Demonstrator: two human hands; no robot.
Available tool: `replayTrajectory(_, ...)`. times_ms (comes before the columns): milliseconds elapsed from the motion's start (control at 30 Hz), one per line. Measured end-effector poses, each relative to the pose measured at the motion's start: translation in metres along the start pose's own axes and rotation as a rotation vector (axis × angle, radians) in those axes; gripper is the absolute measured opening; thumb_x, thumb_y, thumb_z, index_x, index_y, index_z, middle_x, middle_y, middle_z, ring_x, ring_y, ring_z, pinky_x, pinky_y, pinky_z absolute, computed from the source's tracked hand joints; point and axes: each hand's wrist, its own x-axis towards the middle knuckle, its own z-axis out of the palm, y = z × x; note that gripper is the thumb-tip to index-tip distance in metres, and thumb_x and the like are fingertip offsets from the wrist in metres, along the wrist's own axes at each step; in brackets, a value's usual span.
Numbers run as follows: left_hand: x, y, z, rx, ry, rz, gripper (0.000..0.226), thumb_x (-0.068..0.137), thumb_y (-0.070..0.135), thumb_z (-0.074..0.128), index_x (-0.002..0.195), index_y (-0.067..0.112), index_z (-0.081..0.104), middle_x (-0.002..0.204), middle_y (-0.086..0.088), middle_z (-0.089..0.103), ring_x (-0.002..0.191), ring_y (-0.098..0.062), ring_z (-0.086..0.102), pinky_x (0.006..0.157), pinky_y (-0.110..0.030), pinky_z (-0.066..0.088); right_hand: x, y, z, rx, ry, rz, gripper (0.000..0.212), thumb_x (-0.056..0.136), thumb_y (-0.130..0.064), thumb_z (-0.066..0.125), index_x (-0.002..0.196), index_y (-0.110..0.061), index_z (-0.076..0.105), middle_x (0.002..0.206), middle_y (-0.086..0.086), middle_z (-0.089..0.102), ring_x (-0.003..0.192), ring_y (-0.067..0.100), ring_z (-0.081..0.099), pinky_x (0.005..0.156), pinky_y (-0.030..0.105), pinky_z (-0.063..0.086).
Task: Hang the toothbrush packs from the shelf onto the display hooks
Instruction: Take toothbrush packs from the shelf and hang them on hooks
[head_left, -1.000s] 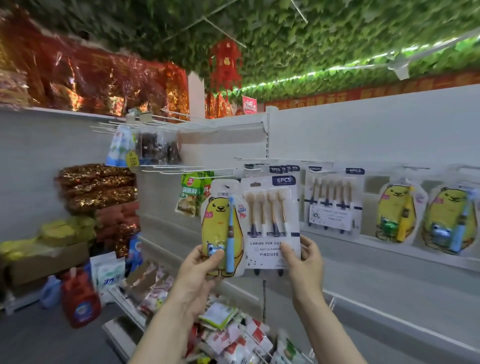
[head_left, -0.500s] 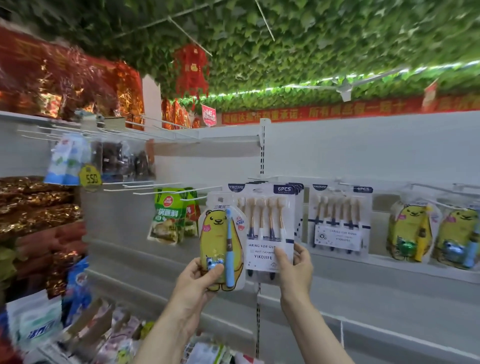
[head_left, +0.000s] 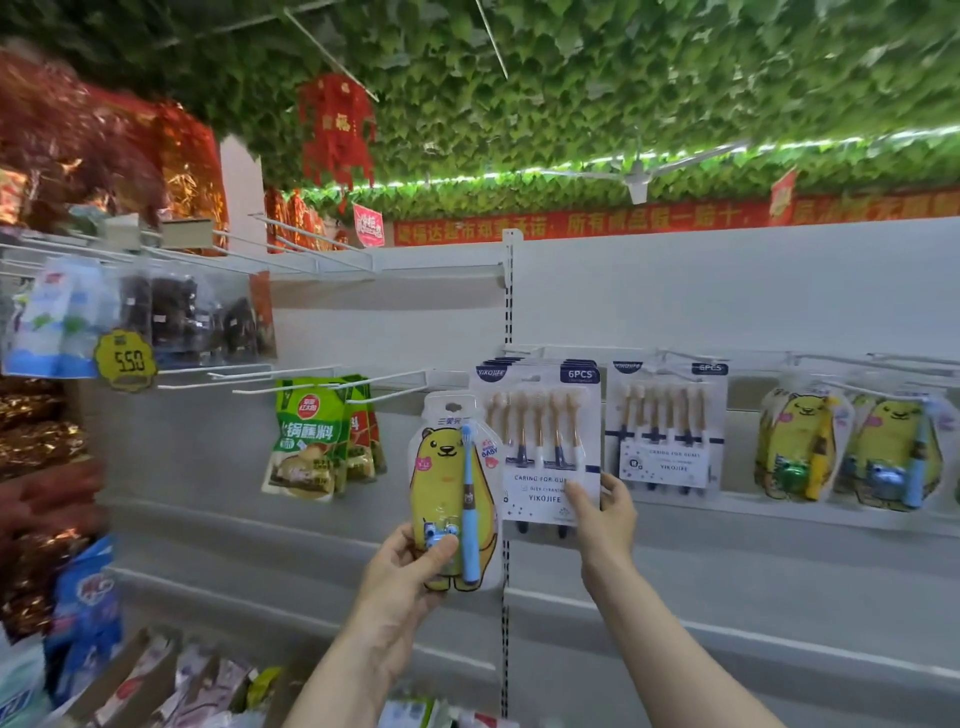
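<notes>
My left hand (head_left: 402, 574) grips the bottom of a yellow bear toothbrush pack (head_left: 451, 483) with a blue brush, holding it upright in front of the white back panel. My right hand (head_left: 605, 512) pinches the lower right corner of a white 6PCS toothbrush pack (head_left: 540, 441), the front one of a stack on a display hook (head_left: 511, 353). Another 6PCS pack (head_left: 667, 426) hangs to its right. Two more bear packs (head_left: 800, 441) (head_left: 896, 452) hang further right.
Bare white hooks (head_left: 332, 382) jut out left of the packs, beside green sauce pouches (head_left: 306, 441). Dark snack bags and a yellow 550 price tag (head_left: 124, 360) hang upper left. A lower shelf (head_left: 171, 680) holds loose packets. A slotted upright (head_left: 508, 291) divides the panels.
The view has swung right and closer to the panel. My right hand has brought the 6PCS pack up against the hanging stack; my left hand still holds the bear pack.
</notes>
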Motion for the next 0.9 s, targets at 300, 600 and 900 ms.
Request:
replayTrajectory(300, -0.004, -0.016, 0.028, -0.027, -0.045, 0.000, 0.043, 0.072, 0.006, 0.073, 0.113, 0.002, 0.061, 0.101, -0.016, 0.075, 0.090, -0.029, 0.071, 0.074, -0.038, 0.056, 0.018, -0.006, -0.021, -0.091, -0.143, 0.077, 0.059, 0.085, -0.032, 0.077, 0.135, -0.012, 0.052, 0.131, 0.006, 0.061, 0.119, 0.024, 0.058, 0.102, 0.042, 0.048)
replayTrajectory(600, -0.030, -0.061, 0.125, 0.041, -0.122, 0.004, 0.040, 0.076, 0.014, 0.075, 0.113, 0.007, 0.062, 0.102, -0.012, 0.075, 0.106, -0.035, 0.068, 0.092, -0.046, 0.052, -0.015, -0.090, -0.121, 0.042, -0.240, -0.113, 0.024, 0.096, -0.036, 0.062, 0.102, -0.015, 0.071, 0.093, -0.002, 0.077, 0.093, 0.011, 0.070, 0.076, 0.023, 0.047)
replayTrajectory(900, -0.069, -0.132, 0.300, 0.032, -0.269, -0.037, 0.026, 0.083, 0.007, 0.072, 0.109, 0.009, 0.064, 0.097, -0.009, 0.076, 0.087, -0.022, 0.070, 0.076, -0.035, 0.053, 0.004, -0.147, -0.291, 0.063, -0.214, -0.222, 0.013, 0.088, -0.023, 0.074, 0.095, -0.012, 0.075, 0.088, 0.002, 0.075, 0.083, 0.010, 0.068, 0.075, 0.021, 0.054)
